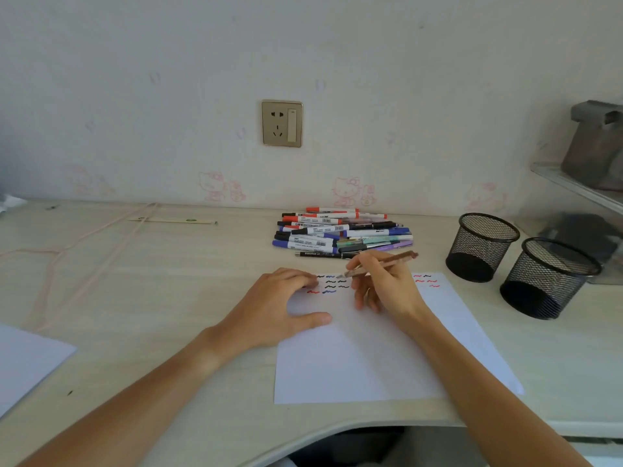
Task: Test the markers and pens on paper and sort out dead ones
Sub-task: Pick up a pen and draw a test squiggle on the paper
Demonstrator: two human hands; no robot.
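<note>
Right hand (384, 284) fingers pinch one pen (381, 264); left hand (279, 305) presses one paper (364, 358) flat-fingered; two mesh cups (482, 247) at three o'clock.

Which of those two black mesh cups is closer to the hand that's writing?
The farther-back mesh cup, the one nearer the wall and the pen pile. It stands closer to the right hand than the other mesh cup, which stands nearer the desk's right edge.
</note>
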